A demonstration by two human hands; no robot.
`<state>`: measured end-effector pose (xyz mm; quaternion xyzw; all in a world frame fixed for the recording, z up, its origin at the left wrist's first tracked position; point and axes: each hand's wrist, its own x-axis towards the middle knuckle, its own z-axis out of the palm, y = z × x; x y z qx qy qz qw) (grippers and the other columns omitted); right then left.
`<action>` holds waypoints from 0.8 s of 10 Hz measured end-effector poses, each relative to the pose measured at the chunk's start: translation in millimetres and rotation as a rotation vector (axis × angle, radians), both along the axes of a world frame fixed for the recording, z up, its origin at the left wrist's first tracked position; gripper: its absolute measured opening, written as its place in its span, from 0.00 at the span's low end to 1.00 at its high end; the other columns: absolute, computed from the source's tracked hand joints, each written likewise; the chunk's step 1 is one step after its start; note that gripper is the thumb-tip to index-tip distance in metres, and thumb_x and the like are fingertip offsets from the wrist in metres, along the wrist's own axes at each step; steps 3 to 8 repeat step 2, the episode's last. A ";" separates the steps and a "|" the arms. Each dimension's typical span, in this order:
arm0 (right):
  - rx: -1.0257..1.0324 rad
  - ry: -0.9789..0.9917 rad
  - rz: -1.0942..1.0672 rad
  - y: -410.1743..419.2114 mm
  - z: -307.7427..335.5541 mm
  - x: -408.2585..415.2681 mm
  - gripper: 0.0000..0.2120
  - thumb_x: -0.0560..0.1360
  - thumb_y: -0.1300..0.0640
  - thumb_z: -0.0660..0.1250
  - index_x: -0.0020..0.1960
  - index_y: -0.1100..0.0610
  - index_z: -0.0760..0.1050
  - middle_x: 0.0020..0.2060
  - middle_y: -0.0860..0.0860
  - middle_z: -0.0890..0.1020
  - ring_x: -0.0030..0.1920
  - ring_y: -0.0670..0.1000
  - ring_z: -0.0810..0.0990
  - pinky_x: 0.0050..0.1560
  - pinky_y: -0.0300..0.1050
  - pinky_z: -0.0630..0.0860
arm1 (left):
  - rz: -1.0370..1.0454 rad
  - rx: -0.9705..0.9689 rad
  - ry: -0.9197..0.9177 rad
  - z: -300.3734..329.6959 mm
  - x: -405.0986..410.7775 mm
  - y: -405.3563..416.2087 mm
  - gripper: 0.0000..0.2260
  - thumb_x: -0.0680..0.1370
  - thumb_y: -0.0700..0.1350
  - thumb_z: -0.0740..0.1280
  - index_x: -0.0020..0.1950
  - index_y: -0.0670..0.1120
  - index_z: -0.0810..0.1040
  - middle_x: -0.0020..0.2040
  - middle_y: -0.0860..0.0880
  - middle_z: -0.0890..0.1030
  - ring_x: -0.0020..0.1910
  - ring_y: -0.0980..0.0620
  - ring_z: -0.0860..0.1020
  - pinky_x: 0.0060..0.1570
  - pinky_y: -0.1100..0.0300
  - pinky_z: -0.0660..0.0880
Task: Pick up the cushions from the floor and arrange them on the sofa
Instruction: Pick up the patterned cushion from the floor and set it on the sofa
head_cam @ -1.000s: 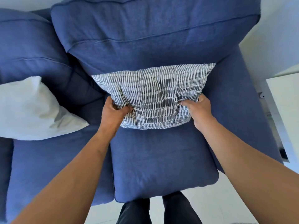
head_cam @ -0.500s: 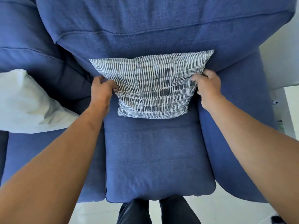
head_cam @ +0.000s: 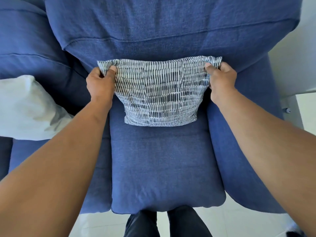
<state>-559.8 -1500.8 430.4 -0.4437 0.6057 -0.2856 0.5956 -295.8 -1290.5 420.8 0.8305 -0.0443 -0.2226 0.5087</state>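
Observation:
A cushion with a blue-and-white dash pattern (head_cam: 160,93) stands upright on the right seat of the blue sofa (head_cam: 164,168), leaning on the back cushion (head_cam: 153,28). My left hand (head_cam: 100,82) pinches its upper left corner between thumb and fingers. My right hand (head_cam: 220,79) pinches its upper right corner the same way. A white cushion (head_cam: 25,108) lies on the sofa seat at the left, partly cut off by the frame edge.
The sofa's right armrest (head_cam: 248,134) runs along the right side. Beyond it stand a white wall and a white piece of furniture (head_cam: 306,108). My dark trouser legs (head_cam: 164,223) and pale floor tiles show below the seat's front edge.
Both hands slid from the cushion's lower sides up to its top corners and now pinch them. The cushion stands more upright against the backrest. The view moved closer.

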 end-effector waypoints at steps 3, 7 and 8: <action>0.018 0.048 0.026 8.1 2.1 -10.1 0.13 0.80 0.53 0.75 0.59 0.59 0.81 0.44 0.44 0.83 0.40 0.39 0.81 0.42 0.37 0.81 | 0.021 -0.037 0.164 3.3 -3.8 10.9 0.34 0.73 0.64 0.74 0.68 0.41 0.76 0.60 0.44 0.85 0.47 0.52 0.86 0.44 0.53 0.86; 0.018 0.048 0.026 8.1 2.1 -10.1 0.13 0.80 0.53 0.75 0.59 0.59 0.81 0.44 0.44 0.83 0.40 0.39 0.81 0.42 0.37 0.81 | 0.021 -0.037 0.164 3.3 -3.8 10.9 0.34 0.73 0.64 0.74 0.68 0.41 0.76 0.60 0.44 0.85 0.47 0.52 0.86 0.44 0.53 0.86; 0.018 0.048 0.026 8.1 2.1 -10.1 0.13 0.80 0.53 0.75 0.59 0.59 0.81 0.44 0.44 0.83 0.40 0.39 0.81 0.42 0.37 0.81 | 0.021 -0.037 0.164 3.3 -3.8 10.9 0.34 0.73 0.64 0.74 0.68 0.41 0.76 0.60 0.44 0.85 0.47 0.52 0.86 0.44 0.53 0.86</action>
